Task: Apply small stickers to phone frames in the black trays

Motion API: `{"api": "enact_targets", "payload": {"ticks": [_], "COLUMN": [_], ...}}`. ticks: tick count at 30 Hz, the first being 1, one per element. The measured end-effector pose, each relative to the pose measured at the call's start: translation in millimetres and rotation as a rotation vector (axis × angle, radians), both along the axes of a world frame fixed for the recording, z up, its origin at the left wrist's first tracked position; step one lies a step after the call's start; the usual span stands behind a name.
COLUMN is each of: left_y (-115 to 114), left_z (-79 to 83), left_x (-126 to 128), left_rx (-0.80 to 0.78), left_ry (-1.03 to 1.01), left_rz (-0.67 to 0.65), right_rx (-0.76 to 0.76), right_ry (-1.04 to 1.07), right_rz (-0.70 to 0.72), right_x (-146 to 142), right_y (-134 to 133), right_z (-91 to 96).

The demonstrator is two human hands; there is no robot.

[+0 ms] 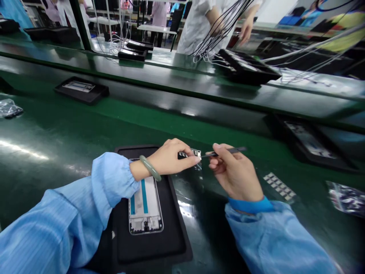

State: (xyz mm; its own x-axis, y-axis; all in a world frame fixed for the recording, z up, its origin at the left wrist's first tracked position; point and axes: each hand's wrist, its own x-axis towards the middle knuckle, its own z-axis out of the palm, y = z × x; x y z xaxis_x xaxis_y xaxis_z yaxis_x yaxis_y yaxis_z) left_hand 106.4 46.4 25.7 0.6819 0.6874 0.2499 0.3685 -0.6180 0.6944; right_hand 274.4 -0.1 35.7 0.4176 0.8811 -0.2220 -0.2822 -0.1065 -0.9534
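My left hand (171, 158) is closed in a pinch on a small electronic part (190, 153), held just above the green bench. My right hand (232, 171) grips black tweezers (225, 152) whose tip touches that part. Below my left wrist lies a phone frame (144, 205) with white and blue strips, resting in a black tray (159, 243). A green bangle sits on my left wrist, and both arms wear light blue sleeves.
A sheet of small square pads (279, 186) and a plastic bag (346, 198) lie to the right. Further black trays (82, 89) (310, 142) rest on the dark conveyor. A person in white (205, 23) handles cables across the line. Another bag (8, 108) lies far left.
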Motion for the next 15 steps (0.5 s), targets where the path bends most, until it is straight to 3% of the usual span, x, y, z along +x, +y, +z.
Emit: {"api": "enact_targets", "payload": {"ticks": [7, 11, 15], "left_y": [-14.7, -23.1, -30.9], "left_z": [16.7, 25.2, 29.5], "left_x": [-38.4, -61.0, -90.2], "left_rx": [-0.202, -0.223, -0.161], "left_ry": [-0.087, -0.051, 0.102], "left_rz": [0.025, 0.043, 0.074], "right_rx": [0.215, 0.240, 0.241], "right_ry": [-0.186, -0.286, -0.233], "right_rz": [0.141, 0.215, 0.209], "right_x": [-41.3, -54.8, -64.4], "right_y": [-12.1, -16.7, -10.7], "right_z": [6.4, 4.3, 3.6]}}
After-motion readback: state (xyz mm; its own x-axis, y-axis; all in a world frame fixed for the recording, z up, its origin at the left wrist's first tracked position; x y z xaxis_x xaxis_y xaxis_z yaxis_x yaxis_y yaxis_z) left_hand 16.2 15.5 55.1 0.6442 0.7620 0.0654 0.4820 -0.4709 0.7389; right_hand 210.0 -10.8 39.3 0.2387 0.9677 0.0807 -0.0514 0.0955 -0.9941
